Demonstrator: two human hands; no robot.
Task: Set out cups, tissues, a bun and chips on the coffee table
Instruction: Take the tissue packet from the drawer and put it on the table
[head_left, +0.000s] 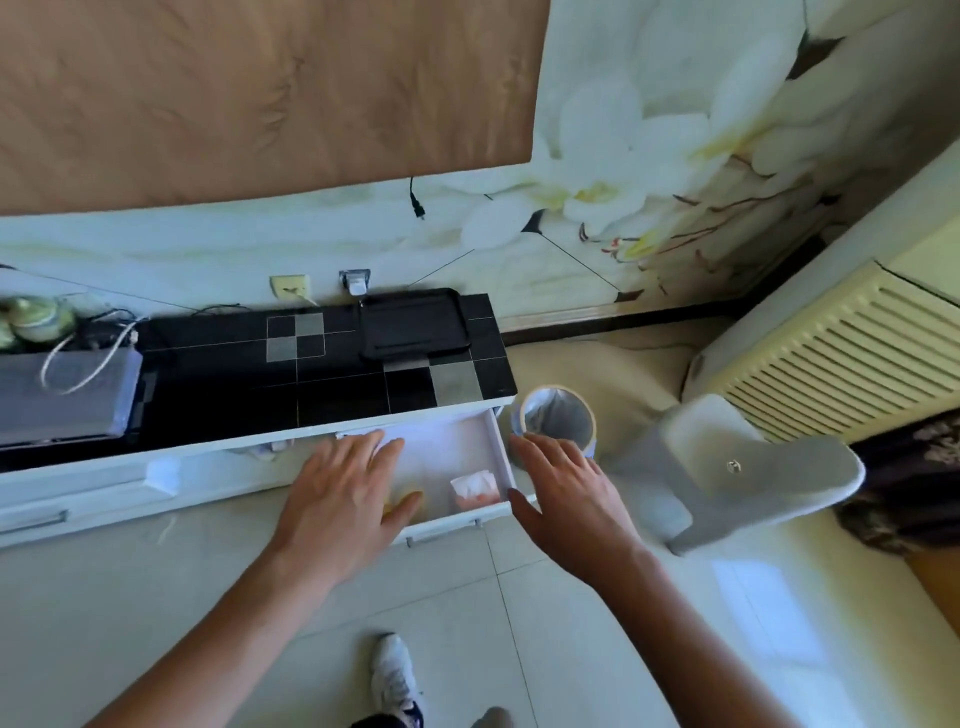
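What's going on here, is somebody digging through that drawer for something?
A person stands at a low white cabinet with a black tiled top whose right-hand drawer is pulled open. The left hand reaches flat over the drawer, fingers spread, above something yellowish that is mostly hidden. The right hand hovers open beside the drawer's right edge. Neither hand holds anything. A small packet, white above and pinkish below, lies in the drawer. A lined waste bin stands just right of the cabinet.

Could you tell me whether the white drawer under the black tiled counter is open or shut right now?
Open. The drawer is pulled out from the cabinet, its white floor exposed, with a tissue pack lying inside near the front right corner.
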